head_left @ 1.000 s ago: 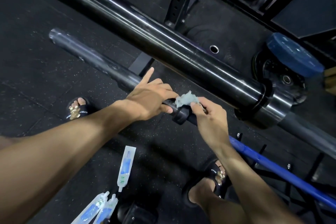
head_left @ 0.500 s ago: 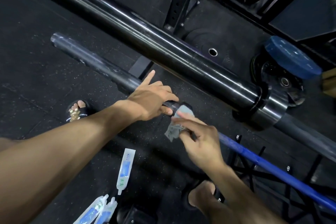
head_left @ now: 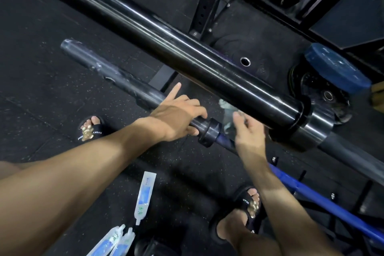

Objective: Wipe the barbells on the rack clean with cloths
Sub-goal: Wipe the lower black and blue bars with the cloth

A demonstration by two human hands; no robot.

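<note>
We wipe the lower barbell [head_left: 116, 81] by its collar
Left hand [head_left: 176, 116] grips it; right hand [head_left: 247, 131] pinches the cloth [head_left: 227, 113], which could slip loose

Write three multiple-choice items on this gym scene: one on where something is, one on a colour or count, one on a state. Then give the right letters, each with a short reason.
1. Where is the cloth?
A. on the floor by the packets
B. in the right hand, beside the lower bar's collar
C. draped over the blue plate

2. How many sandalled feet show?
A. none
B. one
C. two

3. What is the left hand doing?
A. gripping the lower bar, index finger pointing out
B. resting flat on the floor
C. lifting a packet

Answers: 
1 B, the pale cloth is bunched at the right hand's fingertips just past the collar. 
2 C, one sandal lies left of the arms, another lower right. 
3 A, its fingers curl round the bar next to the collar while the index finger sticks straight out.
</note>
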